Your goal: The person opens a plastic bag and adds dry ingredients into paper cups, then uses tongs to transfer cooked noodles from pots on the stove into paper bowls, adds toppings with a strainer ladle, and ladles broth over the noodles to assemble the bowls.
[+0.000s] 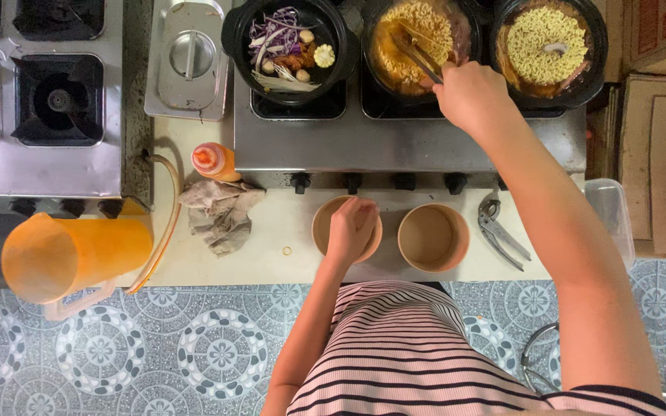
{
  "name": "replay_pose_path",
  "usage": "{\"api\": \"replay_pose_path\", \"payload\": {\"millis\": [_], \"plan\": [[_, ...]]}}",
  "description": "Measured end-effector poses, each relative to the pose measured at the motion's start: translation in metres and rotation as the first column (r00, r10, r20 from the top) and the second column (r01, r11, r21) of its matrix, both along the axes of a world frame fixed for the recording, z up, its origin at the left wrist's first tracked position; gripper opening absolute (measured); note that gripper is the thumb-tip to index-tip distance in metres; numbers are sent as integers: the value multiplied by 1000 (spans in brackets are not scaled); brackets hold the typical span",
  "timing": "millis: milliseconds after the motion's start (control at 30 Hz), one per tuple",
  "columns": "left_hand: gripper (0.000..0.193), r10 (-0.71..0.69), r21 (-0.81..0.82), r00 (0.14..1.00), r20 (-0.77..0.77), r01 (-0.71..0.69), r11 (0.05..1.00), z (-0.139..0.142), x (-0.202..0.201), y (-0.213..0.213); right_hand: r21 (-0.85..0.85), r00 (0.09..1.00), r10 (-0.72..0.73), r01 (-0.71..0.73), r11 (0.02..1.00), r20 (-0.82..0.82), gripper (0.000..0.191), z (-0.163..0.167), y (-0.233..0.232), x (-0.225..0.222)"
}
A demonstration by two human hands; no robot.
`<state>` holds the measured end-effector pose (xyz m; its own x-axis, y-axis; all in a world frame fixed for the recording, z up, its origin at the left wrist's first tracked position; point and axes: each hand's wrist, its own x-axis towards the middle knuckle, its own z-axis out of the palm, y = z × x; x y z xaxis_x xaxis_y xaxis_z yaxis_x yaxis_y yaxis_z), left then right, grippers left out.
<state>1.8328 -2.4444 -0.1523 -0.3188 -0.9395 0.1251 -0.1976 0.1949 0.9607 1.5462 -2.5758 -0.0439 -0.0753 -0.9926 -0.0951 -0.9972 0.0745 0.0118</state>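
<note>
1. At the far left of the cream counter (271,266) stands a translucent orange plastic jug (71,258), partly over the edge, beside a steel gas stove with black burners (44,100).
2. Next come an orange squeeze bottle with a red cap (214,161) and a crumpled grey cloth (221,214), touching each other.
3. Above them lies a lidded steel container (189,58), just beside a black pot of purple cabbage, mushrooms and corn (290,48) with no noodles showing in it.
4. The left hand (352,227) rests on the rim of a tan paper bowl (325,229); its grip is curled over the bowl, and whether it grasps anything cannot be told.
5. A second tan paper bowl (433,237) sits just beside it, holding no food.
6. The right hand (472,96) is clenched on dark tongs (419,55) whose tips dip into a black pot of yellow noodles in broth (414,42).
7. A third black pot of noodles (549,48) looks likewise cooked; as a judgement, nothing has reached either bowl yet.
8. Metal pliers (502,231) lie at the right end of the counter.
</note>
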Motion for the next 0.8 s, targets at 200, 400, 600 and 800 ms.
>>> {"api": "replay_pose_path", "payload": {"millis": [200, 400, 600, 800], "plan": [[13, -5, 25, 999, 38, 4, 1000, -3, -5, -1, 44, 997, 21, -18, 999, -72, 36, 17, -2, 1], [11, -28, 30, 999, 16, 28, 999, 1, -6, 0, -115, 1000, -9, 8, 993, -9, 38, 45, 15, -7], [11, -35, 24, 998, 42, 34, 999, 7, -12, -1, -131, 994, -96, 101, 986, 42, 33, -1, -1, 0], [10, -47, 11, 999, 22, 47, 999, 10, -11, -5, 89, 968, -221, 212, 973, 119, 37, -7, -5, 3]]}}
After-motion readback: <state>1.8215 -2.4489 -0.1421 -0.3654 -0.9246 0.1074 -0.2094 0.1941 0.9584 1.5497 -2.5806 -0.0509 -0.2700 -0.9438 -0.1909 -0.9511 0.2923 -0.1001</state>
